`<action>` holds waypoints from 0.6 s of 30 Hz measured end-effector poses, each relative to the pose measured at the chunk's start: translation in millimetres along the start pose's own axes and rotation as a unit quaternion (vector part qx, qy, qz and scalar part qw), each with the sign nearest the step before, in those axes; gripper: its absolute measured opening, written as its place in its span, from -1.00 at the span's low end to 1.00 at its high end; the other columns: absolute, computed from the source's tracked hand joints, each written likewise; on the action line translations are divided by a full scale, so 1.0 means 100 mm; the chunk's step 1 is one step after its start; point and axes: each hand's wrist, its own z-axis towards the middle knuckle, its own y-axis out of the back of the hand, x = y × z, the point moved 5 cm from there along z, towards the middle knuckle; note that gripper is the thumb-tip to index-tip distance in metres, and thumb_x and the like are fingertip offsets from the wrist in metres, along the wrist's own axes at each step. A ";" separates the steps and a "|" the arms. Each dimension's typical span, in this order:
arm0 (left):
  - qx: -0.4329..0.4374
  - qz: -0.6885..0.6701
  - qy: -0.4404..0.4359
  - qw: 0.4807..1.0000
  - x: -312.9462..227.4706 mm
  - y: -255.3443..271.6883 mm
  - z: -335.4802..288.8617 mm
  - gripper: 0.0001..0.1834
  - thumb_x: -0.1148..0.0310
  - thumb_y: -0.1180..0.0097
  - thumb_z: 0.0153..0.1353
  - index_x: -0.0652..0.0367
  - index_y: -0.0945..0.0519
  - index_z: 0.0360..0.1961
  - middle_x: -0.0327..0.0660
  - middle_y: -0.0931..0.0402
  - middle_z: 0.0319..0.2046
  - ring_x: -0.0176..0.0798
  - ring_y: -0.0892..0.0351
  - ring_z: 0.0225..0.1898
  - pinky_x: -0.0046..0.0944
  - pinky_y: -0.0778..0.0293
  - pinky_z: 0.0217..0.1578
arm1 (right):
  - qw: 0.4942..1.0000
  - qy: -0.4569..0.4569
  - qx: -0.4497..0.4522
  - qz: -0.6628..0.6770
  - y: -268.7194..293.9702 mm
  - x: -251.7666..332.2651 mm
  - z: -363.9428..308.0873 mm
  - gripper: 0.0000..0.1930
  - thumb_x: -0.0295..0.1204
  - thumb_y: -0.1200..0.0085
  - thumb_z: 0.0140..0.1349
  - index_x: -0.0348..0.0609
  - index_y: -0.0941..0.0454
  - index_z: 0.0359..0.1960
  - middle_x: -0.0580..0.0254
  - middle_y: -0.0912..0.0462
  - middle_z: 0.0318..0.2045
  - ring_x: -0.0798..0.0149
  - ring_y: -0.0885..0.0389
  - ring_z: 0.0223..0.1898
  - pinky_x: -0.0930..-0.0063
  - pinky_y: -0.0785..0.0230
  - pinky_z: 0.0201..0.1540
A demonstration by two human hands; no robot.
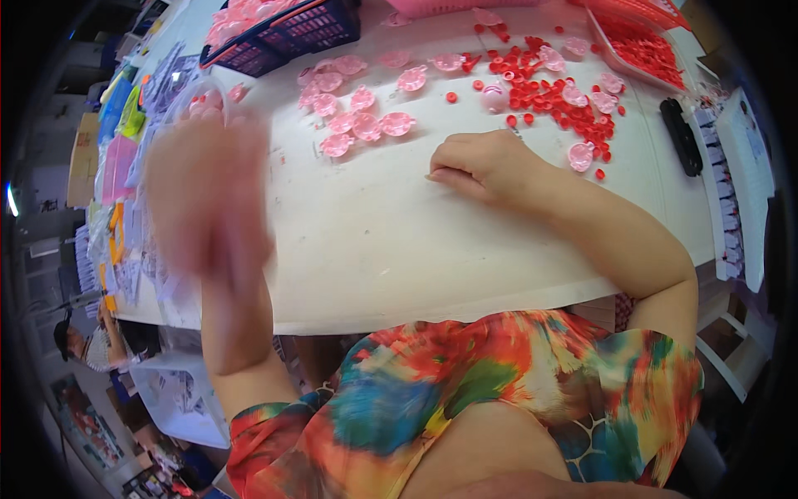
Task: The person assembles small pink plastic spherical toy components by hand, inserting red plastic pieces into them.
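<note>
My left hand (208,195) is raised over the left part of the table and smeared by motion, so its fingers cannot be made out. Behind it stands a clear round tub (179,100) with pink pieces inside. My right hand (482,165) rests on the white tabletop with its fingers curled in; whatever they may hold is hidden. Just beyond it lie a pale pink ball-shaped piece (495,97) and a spread of small red caps (557,104). Several translucent pink shell-like pieces (366,126) are scattered between the hands, farther back.
A dark blue basket (283,37) of pink parts stands at the back left. At the back right is a clear tray (611,54) full of small red parts. A black elongated object (682,137) lies at the right. Another person (87,345) is at the far left.
</note>
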 end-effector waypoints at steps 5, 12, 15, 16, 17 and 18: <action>-0.278 -0.535 -0.233 0.763 0.15 -0.63 1.14 -0.76 0.46 0.03 0.12 0.21 -0.49 -0.16 -0.15 -0.53 -0.29 -0.30 -0.50 -0.24 -0.41 -0.35 -0.20 | 0.999 0.042 -0.010 -0.010 0.03 0.15 0.06 -0.86 -0.33 0.04 0.10 -0.12 -0.44 -0.46 0.22 -0.50 -0.51 0.13 -0.48 -0.44 0.33 -0.32 -0.42; -0.113 -0.458 -0.275 0.837 -0.15 -0.93 1.51 -0.61 0.51 0.02 0.02 0.26 -0.41 -0.05 -0.20 -0.50 -0.20 -0.34 -0.46 -0.22 -0.39 -0.33 -0.13 | 1.000 0.030 -0.006 -0.001 0.03 0.10 0.06 -0.85 -0.34 0.04 0.10 -0.14 -0.43 -0.47 0.20 -0.50 -0.51 0.13 -0.48 -0.44 0.34 -0.32 -0.43; -0.030 -0.481 -0.275 0.832 -0.18 -0.98 1.50 -0.56 0.52 -0.02 -0.05 0.25 -0.41 -0.05 -0.19 -0.51 -0.23 -0.33 -0.47 -0.24 -0.39 -0.34 -0.16 | 0.999 0.038 -0.011 -0.003 0.03 0.10 0.06 -0.85 -0.34 0.04 0.09 -0.15 -0.43 -0.48 0.19 -0.50 -0.51 0.12 -0.49 -0.44 0.33 -0.32 -0.42; -0.014 -0.496 -0.264 0.827 -0.14 -1.01 1.52 -0.55 0.53 -0.05 -0.08 0.24 -0.42 -0.06 -0.18 -0.52 -0.26 -0.32 -0.48 -0.26 -0.40 -0.35 -0.19 | 0.999 0.046 -0.014 -0.003 0.03 0.12 0.06 -0.85 -0.34 0.04 0.09 -0.16 -0.44 -0.48 0.19 -0.51 -0.50 0.12 -0.49 -0.44 0.33 -0.33 -0.42; -0.013 -0.495 -0.263 0.828 -0.12 -1.05 1.52 -0.55 0.53 -0.05 -0.08 0.24 -0.42 -0.06 -0.18 -0.52 -0.26 -0.32 -0.48 -0.26 -0.40 -0.35 -0.19 | 0.999 0.046 -0.014 -0.001 0.03 0.13 0.06 -0.85 -0.34 0.04 0.09 -0.16 -0.44 -0.48 0.19 -0.51 -0.50 0.12 -0.49 -0.44 0.33 -0.33 -0.42; -0.058 -0.488 -0.273 0.827 -0.08 -1.06 1.51 -0.50 0.54 -0.10 -0.09 0.24 -0.39 -0.02 -0.19 -0.51 -0.26 -0.36 -0.48 -0.26 -0.41 -0.37 -0.20 | 0.999 0.045 -0.013 0.000 0.03 0.15 0.06 -0.85 -0.34 0.04 0.09 -0.16 -0.44 -0.47 0.19 -0.51 -0.50 0.12 -0.49 -0.43 0.33 -0.33 -0.41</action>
